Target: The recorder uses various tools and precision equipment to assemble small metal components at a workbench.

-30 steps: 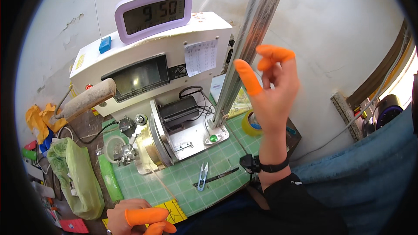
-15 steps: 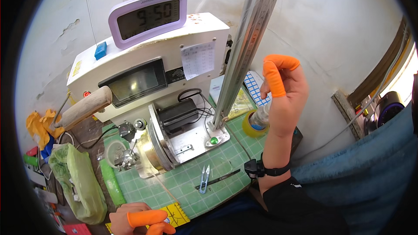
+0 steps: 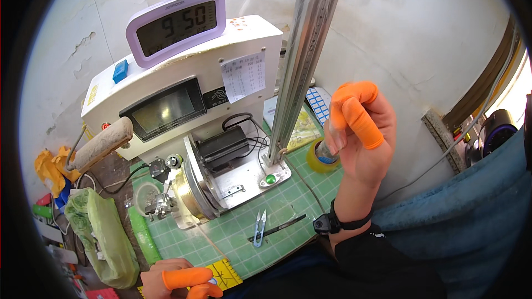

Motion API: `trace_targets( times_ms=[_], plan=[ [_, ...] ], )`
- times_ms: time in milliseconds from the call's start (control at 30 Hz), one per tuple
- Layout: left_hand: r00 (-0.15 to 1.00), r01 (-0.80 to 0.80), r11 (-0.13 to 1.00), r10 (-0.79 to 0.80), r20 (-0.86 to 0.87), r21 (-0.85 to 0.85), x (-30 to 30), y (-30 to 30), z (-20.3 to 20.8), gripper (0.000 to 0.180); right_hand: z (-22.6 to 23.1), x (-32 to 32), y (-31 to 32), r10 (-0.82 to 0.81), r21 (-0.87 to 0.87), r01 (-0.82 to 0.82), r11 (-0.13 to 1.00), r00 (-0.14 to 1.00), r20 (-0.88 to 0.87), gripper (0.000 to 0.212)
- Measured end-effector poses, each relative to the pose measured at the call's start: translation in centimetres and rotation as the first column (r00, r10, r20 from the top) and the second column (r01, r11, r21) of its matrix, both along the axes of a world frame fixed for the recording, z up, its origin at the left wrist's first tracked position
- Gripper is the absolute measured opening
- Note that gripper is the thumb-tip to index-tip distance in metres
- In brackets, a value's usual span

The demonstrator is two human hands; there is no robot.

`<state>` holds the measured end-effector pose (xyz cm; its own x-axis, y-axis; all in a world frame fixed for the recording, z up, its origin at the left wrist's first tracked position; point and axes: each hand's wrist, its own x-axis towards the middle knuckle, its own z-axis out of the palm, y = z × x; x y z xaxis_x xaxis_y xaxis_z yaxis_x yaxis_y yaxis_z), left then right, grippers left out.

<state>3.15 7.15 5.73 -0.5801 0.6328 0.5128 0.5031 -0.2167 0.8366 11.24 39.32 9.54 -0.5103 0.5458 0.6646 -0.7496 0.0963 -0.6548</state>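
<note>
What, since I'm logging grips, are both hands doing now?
Left hand: curled; open or closed cannot be told.
Right hand: curled closed; anything held cannot be told.

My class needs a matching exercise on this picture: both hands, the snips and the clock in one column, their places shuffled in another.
Column one:
1. right hand
2. left hand
3. snips
4. clock

Column two:
A. on top of the white machine
B. close to the yellow piece
C. lying on the green mat
D. right of the metal post

Pairs: 1-D; 2-B; 3-C; 4-A
</note>
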Motion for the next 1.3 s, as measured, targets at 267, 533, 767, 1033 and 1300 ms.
trace_targets(
  times_ms=[267,533,767,1033,1300],
  plan=[
    [0.999,-0.01,1.0,0.009,0.038,0.007,0.3,0.0,0.1,0.021,-1.6,1.2,-3.0,0.094,-0.079,-0.095,0.992,0.995,-0.019,0.013],
    [0.997,-0.061,0.997,0.059,0.045,0.037,1.2,3.3,1.7,0.035,-6.2,0.6,-9.5,0.409,0.19,-0.493,0.849,0.841,0.354,0.01],
    [0.992,0.12,0.993,-0.121,-0.04,-0.023,-0.8,2.8,0.9,0.019,-6.9,0.8,-10.7,0.433,0.243,-0.566,0.788,0.789,0.435,0.014],
    [0.993,-0.116,0.962,0.109,-0.042,-0.249,-1.4,1.8,0.5,0.008,-3.7,0.1,-13.0,0.202,0.779,-0.229,0.584,0.97,0.134,0.036],
    [0.92,-0.303,0.842,0.137,-0.367,-0.445,-4.7,-4.7,-0.8,0.026,-0.9,-3.4,-11.0,-0.342,0.903,-0.352,0.248,0.84,0.422,0.038]
  ],
)
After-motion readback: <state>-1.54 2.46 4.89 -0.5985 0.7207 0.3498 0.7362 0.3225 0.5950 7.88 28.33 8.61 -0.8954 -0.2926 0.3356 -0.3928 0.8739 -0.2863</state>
